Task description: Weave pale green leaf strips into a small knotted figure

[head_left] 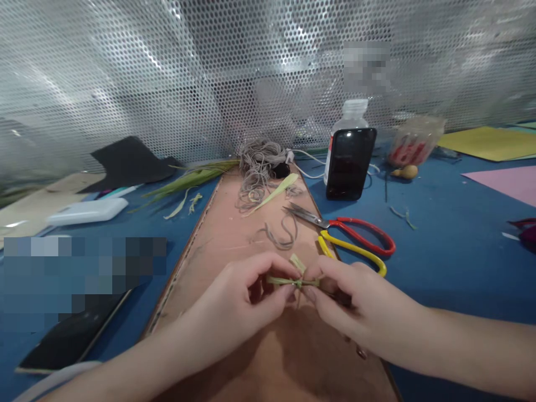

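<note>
Green knotted piece: thin strips of leaf-like material (299, 283) tied at a small centre knot, held in both hands just above the brown board (226, 234), nearer its right edge than its left; one short, pale end sticks up.
Left hand: the left hand (247, 293) pinches the piece between thumb and fingertips, just left of the knot, its other fingers curled in.
Right hand: the right hand (362, 296) pinches at the knot's right side, thumb below and fingers above, its fingertips close to the left hand's.
Scissors: red- and yellow-handled metal scissors (324, 223) lie beyond the right hand, blades over the board, handles crossing its right edge.
Cord: a loose grey loop (285, 239) lies left of the blades; a tangled grey cord heap (262, 156) fills the board's far end.
Pale leaf: a flat, yellow-green strip (274, 194) lies slantwise just in front of the heap.
Blue table: on the blue table (427, 223), past the board's far right corner, a black phone (350, 164) stands upright before a clear plastic bottle (354, 116). Off the far left corner lie long green leaves (192, 177), with a black sheet (129, 162) and white plastic object (90, 212) farther left.
Backdrop: silvery perforated mesh (167, 72) behind everything.
</note>
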The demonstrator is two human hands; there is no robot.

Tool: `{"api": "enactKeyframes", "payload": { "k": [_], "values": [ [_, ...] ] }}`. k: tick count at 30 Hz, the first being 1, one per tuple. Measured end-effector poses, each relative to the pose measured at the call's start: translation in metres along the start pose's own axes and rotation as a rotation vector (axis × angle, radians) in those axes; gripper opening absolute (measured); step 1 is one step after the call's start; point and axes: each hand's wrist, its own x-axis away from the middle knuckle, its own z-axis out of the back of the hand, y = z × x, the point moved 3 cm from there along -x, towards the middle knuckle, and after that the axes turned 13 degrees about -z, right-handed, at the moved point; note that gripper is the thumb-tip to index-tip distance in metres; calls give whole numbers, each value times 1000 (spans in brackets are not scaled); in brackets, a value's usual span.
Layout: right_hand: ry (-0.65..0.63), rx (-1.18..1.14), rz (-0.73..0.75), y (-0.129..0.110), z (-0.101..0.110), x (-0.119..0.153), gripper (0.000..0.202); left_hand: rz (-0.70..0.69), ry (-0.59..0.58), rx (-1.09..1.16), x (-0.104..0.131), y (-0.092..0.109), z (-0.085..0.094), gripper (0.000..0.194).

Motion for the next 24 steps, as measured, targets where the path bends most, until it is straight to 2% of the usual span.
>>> {"api": "enactKeyframes", "payload": {
  "k": [5, 9, 11, 13, 16, 18, 21, 24],
  "values": [
    [-99, -126, -177, -3, 2, 1, 15, 31, 45, 147, -1, 3, 1, 24],
    [-213, -282, -313, -4, 0, 2, 17, 84, 36, 340, -2, 2, 1, 32],
    [-160, -275, -254, -5, 3, 2, 12, 84, 44, 438, -3, 1, 1, 35],
    [-3, -171, -87, -8, 8, 2, 10, 90, 59, 485, -3, 1, 2, 38],
    [256, 64, 198, -14, 15, 6, 22, 115, 38, 507, -2, 4, 2, 40],
    [368, 172, 295, -17, 17, 9, 19, 120, 8, 515, -2, 6, 2, 42],
    [389, 231, 324, -20, 17, 10, 9, 93, -25, 535, -2, 7, 1, 45],
    [278, 203, 341, -23, 14, 9, 12, 52, -57, 564, -2, 4, 0, 48]
  ]
}}
